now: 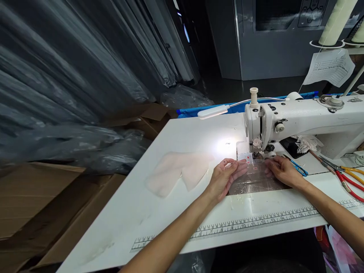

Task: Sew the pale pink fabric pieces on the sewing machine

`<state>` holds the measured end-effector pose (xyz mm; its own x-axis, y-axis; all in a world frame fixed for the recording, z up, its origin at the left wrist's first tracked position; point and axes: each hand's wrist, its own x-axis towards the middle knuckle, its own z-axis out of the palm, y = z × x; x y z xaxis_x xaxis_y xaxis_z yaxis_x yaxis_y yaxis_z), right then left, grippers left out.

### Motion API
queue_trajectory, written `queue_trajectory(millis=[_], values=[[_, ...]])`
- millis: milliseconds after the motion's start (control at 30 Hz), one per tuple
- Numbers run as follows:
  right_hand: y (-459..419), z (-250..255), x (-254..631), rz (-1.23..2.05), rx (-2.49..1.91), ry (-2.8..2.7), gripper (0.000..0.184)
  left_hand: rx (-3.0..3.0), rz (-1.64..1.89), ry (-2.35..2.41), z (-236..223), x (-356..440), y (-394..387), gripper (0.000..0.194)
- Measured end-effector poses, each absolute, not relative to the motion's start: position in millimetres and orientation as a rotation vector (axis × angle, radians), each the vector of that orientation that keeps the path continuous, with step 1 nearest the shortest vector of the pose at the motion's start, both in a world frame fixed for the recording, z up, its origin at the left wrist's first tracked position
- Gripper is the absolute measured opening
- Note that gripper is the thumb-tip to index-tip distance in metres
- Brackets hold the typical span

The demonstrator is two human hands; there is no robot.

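My left hand (227, 176) is left of the sewing machine's (301, 121) needle area, thumb and fingers pinched together. Whatever it may hold is too small or hidden to make out. Close to the presser foot (258, 155), on its right, my right hand (280, 170) has its fingers curled in, their tips partly hidden. Between both hands lies the shiny bed plate (253, 184), with small red marks near the needle. Pale pink fabric (173, 172) lies flat on the white table to the left of my left hand.
Blue thread snips (298, 167) lie right of my right hand, with red-handled scissors (348, 184) and yellow-handled ones farther right. A lit lamp (213, 112) hangs over the white table (125, 212). A printed ruler (244, 225) runs along the front edge. Cardboard boxes (76, 223) stand left.
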<state>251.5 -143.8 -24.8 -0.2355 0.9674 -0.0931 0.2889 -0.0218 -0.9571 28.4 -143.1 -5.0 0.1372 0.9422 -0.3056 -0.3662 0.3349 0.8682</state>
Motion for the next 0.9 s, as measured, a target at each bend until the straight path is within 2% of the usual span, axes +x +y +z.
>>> queue_trajectory(millis=[67, 167, 267, 333, 433, 500, 567, 700, 900], values=[[-159.0, -13.8, 258.1, 1.315, -1.309, -1.745, 0.042, 0.785, 1.007, 1.014, -1.0, 26.3, -155.5, 0.040], [-179.0, 4.2, 272.0, 1.630, -1.245, -1.855, 0.043, 0.953, 0.851, 1.012, 3.8, 18.7, -178.3, 0.044], [-178.3, 13.4, 282.3, 1.860, -1.270, -1.736, 0.047, 1.209, 0.753, 1.089, 3.5, 10.1, -187.4, 0.042], [-165.7, 13.1, 282.2, 1.772, -1.348, -1.665, 0.047, 1.496, 0.766, 1.197, 0.7, 6.2, -180.1, 0.034], [-142.7, 9.1, 272.1, 1.291, -1.572, -1.705, 0.028, 2.063, 0.821, 1.334, -4.3, 4.1, -156.9, 0.022], [-133.1, 7.0, 264.4, 0.973, -1.686, -1.801, 0.020, 2.347, 0.783, 1.250, -7.0, 4.8, -142.9, 0.021], [-131.0, 6.1, 261.4, 0.824, -1.728, -1.894, 0.021, 2.460, 0.690, 1.046, -9.6, 6.8, -135.5, 0.023], [-141.2, 4.8, 269.8, 0.833, -1.660, -1.954, 0.030, 2.394, 0.605, 0.864, -13.1, 11.0, -137.5, 0.025], [-152.2, -0.5, 250.2, 1.232, -1.416, -1.747, 0.031, 2.187, 0.697, 0.913, -6.3, 2.8, -142.4, 0.028]])
